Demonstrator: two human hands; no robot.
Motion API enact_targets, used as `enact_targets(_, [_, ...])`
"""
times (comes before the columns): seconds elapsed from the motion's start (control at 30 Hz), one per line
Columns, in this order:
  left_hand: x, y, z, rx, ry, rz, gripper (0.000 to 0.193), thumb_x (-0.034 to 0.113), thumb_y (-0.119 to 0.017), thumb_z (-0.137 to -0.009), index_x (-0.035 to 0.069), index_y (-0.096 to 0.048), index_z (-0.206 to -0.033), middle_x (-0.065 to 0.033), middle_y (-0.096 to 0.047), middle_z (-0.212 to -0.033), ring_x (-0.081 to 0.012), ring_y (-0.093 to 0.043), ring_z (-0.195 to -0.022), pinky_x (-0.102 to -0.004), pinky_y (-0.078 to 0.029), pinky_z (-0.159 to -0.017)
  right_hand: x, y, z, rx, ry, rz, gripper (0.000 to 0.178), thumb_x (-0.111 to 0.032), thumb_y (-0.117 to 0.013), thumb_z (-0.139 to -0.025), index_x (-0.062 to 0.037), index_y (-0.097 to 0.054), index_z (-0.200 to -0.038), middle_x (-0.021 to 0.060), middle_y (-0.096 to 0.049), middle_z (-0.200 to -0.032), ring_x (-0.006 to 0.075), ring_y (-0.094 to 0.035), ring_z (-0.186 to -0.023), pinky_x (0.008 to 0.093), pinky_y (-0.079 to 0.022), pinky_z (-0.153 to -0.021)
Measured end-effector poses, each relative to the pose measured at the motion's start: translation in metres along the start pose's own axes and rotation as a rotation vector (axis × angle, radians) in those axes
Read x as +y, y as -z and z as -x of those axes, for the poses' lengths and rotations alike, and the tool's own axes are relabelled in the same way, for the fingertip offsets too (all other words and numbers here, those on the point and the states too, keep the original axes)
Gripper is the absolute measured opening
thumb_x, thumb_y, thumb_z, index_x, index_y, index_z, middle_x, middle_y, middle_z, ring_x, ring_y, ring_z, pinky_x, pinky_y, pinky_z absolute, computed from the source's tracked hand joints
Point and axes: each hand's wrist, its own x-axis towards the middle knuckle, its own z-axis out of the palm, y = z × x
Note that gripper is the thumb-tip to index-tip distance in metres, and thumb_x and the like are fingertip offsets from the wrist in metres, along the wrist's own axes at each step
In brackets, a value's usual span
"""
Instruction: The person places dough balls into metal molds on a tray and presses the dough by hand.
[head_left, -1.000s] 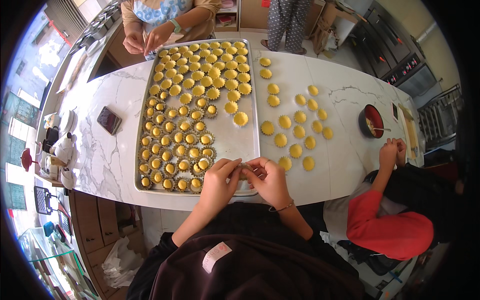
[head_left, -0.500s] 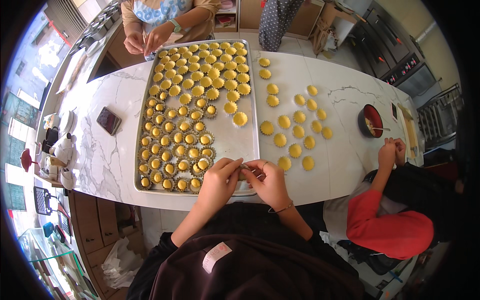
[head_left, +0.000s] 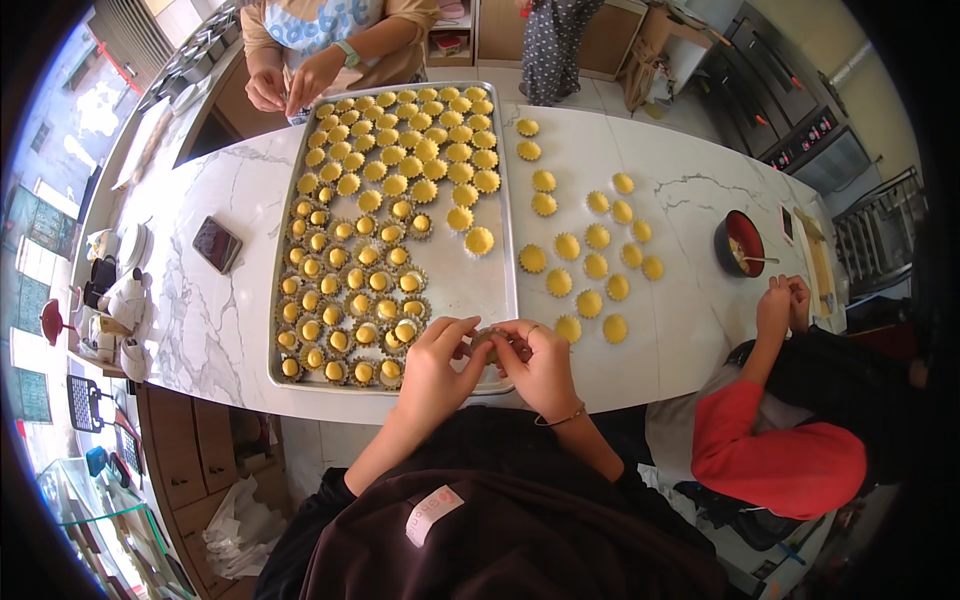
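Note:
Over the near edge of a large silver baking tray (head_left: 462,283), my left hand (head_left: 436,358) and my right hand (head_left: 541,362) meet with closed fingertips. Between them they pinch a small greyish tart tin (head_left: 484,345), mostly covered by the thumbs and fingers. Whether dough lines it cannot be made out. Left of my left hand, the tray carries many dark fluted tins, each with a yellow dough ball (head_left: 333,370). Yellow fluted tart shells (head_left: 427,149) fill its far part.
More yellow tart shells (head_left: 597,265) lie on the marble table (head_left: 680,330) right of the tray. A phone (head_left: 217,244) lies to the left. At the right are a dark bowl (head_left: 738,240) with a spoon and a red-sleeved person (head_left: 745,425). Another person's hands (head_left: 290,90) work beyond the tray.
My fingers have shifted around the tart tin, the thumbs now pressing at its top. My hands stay in nearly the same place.

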Motion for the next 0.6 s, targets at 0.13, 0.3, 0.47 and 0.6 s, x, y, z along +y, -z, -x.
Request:
enact_targets(0.13, [-0.009, -0.003, 0.002, 0.028, -0.021, -0.016, 0.020, -0.001, -0.068, -0.075, -0.001, -0.066, -0.095, -0.0102, -0.064, -0.083, -0.0179, -0.063, -0.064, -0.0264, -0.050, -0.057, -0.008, 0.001, 0.001, -0.037, -0.076, -0.077, 0.014, -0.004, -0.066, -0.083, 0.0044, -0.063, -0.094, 0.0123, -0.066, -0.079, 0.0153, -0.066, -0.064, 0.0256, -0.052, -0.056])
enact_targets(0.3, [0.000, -0.002, 0.001, 0.039, -0.003, -0.028, 0.021, -0.001, -0.068, -0.075, -0.001, -0.066, -0.096, -0.0106, -0.064, -0.084, -0.0186, -0.064, -0.066, -0.0271, -0.051, -0.059, -0.003, 0.000, 0.001, -0.044, -0.059, -0.050, 0.014, -0.004, -0.064, -0.084, 0.0048, -0.062, -0.095, 0.0104, -0.067, -0.076, 0.0132, -0.066, -0.062, 0.0252, -0.052, -0.055])
enact_targets(0.47, [-0.007, -0.002, 0.002, 0.029, 0.032, -0.038, 0.022, -0.001, -0.068, -0.074, 0.000, -0.066, -0.096, -0.0104, -0.064, -0.085, -0.0190, -0.064, -0.067, -0.0274, -0.051, -0.060, -0.009, 0.001, 0.002, -0.075, -0.094, -0.125, 0.014, -0.004, -0.063, -0.085, 0.0043, -0.063, -0.096, 0.0101, -0.067, -0.075, 0.0134, -0.066, -0.062, 0.0246, -0.052, -0.055])
enact_targets(0.6, [-0.009, -0.001, 0.001, 0.037, -0.082, -0.081, 0.022, -0.001, -0.069, -0.075, 0.000, -0.066, -0.096, -0.0104, -0.063, -0.083, -0.0192, -0.064, -0.066, -0.0273, -0.051, -0.059, -0.007, 0.000, 0.001, -0.066, 0.002, 0.001, 0.014, -0.003, -0.062, -0.087, 0.0057, -0.062, -0.097, 0.0099, -0.067, -0.076, 0.0122, -0.067, -0.062, 0.0231, -0.052, -0.055])
